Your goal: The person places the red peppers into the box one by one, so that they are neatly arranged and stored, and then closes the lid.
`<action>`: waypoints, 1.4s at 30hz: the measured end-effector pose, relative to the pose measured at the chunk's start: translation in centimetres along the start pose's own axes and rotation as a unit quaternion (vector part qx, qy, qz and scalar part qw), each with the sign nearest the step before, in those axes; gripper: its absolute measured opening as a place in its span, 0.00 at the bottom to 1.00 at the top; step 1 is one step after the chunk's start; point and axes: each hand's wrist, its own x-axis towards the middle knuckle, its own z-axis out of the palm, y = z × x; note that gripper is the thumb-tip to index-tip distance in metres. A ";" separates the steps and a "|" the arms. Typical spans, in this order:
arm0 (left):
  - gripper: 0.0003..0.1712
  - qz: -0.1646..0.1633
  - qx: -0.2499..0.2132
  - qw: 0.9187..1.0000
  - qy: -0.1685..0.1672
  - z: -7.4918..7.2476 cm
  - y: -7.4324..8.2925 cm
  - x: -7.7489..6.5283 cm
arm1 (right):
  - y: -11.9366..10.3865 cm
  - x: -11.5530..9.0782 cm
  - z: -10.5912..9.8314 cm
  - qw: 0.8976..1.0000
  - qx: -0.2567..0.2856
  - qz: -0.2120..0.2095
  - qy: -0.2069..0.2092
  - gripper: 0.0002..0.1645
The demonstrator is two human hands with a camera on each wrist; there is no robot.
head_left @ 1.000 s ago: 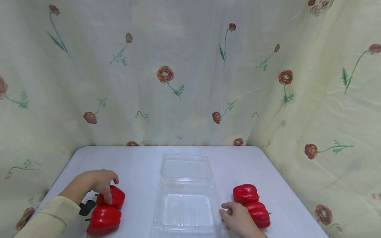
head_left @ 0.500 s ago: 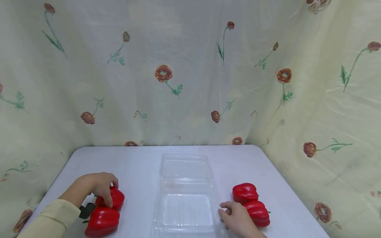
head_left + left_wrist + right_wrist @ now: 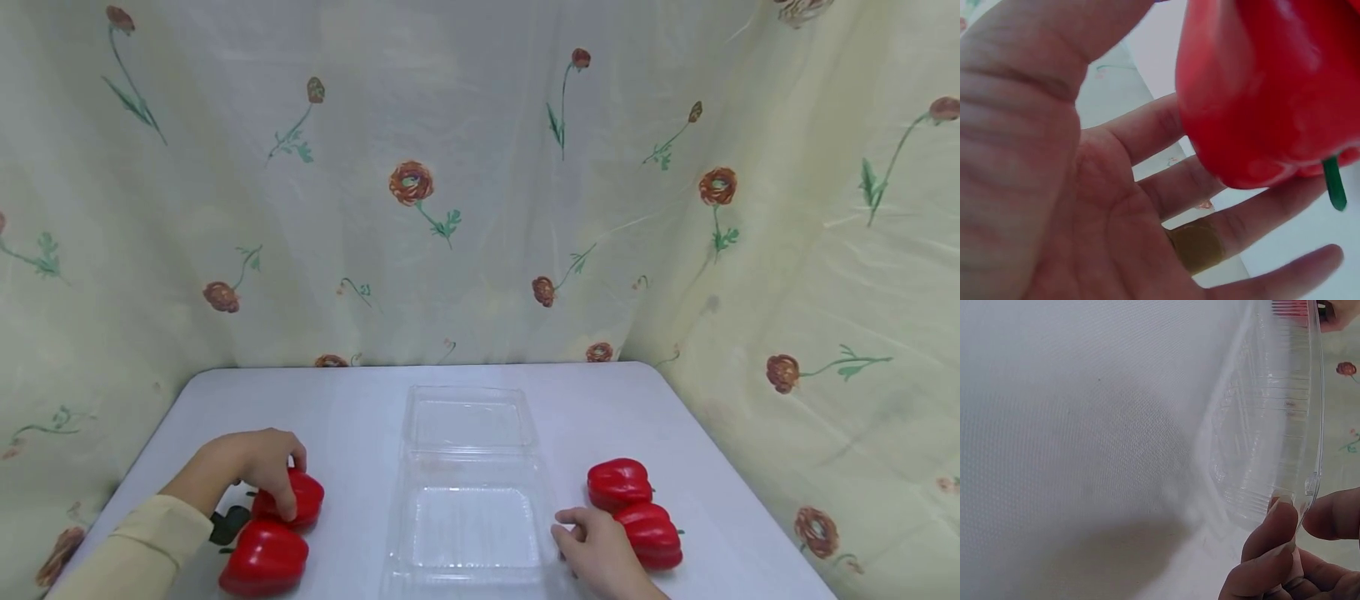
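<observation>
My left hand (image 3: 262, 462) grips the farther of two red bell peppers on the left, with thumb and fingers around its sides. In the left wrist view this held pepper (image 3: 1266, 94) shows its green stem, and the little finger stands away from it. Just in front of the hand lies a second red bell pepper (image 3: 264, 558). A clear plastic clamshell box (image 3: 474, 529) lies opened out at the middle, its lid (image 3: 468, 421) folded back. My right hand (image 3: 603, 550) pinches the box's right rim between thumb and fingers, as the right wrist view shows.
On the right, two more red bell peppers, a farther one (image 3: 618, 483) and a nearer one (image 3: 651, 535), touch beside my right hand. A white table (image 3: 337, 433) carries everything. Flowered curtain (image 3: 480, 250) hangs behind it and along both sides.
My left hand has lowered onto the far left pepper, taken hold of it and shifted slightly right with it. The pepper in front has moved a little. The right hand stays at the box rim.
</observation>
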 end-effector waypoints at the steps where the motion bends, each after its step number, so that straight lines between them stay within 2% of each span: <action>1: 0.36 0.004 0.002 1.000 0.004 0.0 0.0 0.0 | 0.0 0.0 0.0 1.000 0.001 0.000 0.001 0.33; 12: 0.44 0.043 0.013 0.997 0.062 -1.2 1.8 0.0 | -0.1 -0.3 0.3 1.000 0.005 0.006 0.012 0.33; 21: 0.43 0.065 0.021 0.993 0.096 -1.2 4.6 0.8 | -0.1 -0.6 0.5 1.000 0.004 -0.005 0.025 0.32; 28: 0.43 0.087 0.012 0.991 0.100 -1.2 6.7 1.5 | 0.1 -0.6 0.5 1.000 0.009 -0.011 0.021 0.32; 33: 0.44 0.100 0.003 0.991 0.091 -0.4 8.1 1.9 | 0.6 -0.6 0.8 1.000 0.006 -0.012 0.013 0.32; 37: 0.43 0.123 0.001 0.988 0.091 0.1 9.7 2.4 | 0.7 -0.6 0.8 1.000 -0.001 -0.005 0.022 0.32; 42: 0.41 0.136 0.003 0.986 0.098 0.0 11.7 2.7 | 0.4 -0.5 0.5 0.999 -0.004 -0.020 0.033 0.31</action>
